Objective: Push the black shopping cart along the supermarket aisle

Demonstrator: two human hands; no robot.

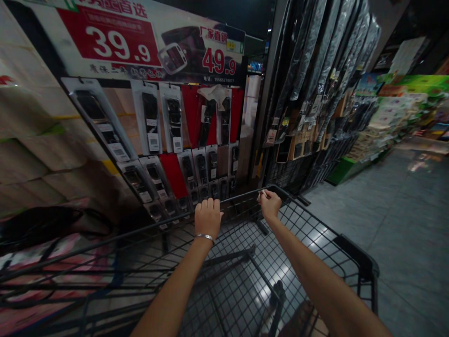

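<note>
Holding both bare forearms (171, 295) out over a wire shopping cart (356, 255), upright on the grey tiled floor (403, 229). Clamping the left hand (207, 217) over the cart's far rim, with fingers bent side by side and a silvery bracelet (205, 237) at the wrist. Pinching a small pale scrap (261, 195) in the right hand (271, 205), with fingers drawn together, near the cart's far right corner. Facing packaged belts (173, 117) beyond the cart, with a price sign (112, 44) higher up on the same side of it.

Apparently steadying the cart at this step, judging by the left hold. Probably calling next for a firm left hold on the cart ahead of any shift of the right hand.

Hiding the left fingertips beyond the cart's rim, so leaving the strength of that hold impossible to tell. Leaving unclear any contact between right hand and rim. Showing the scrap too small for closer naming. Cutting off both elbows and the top of the price sign. Blurring pink packages (75, 245) left of the cart.
</note>
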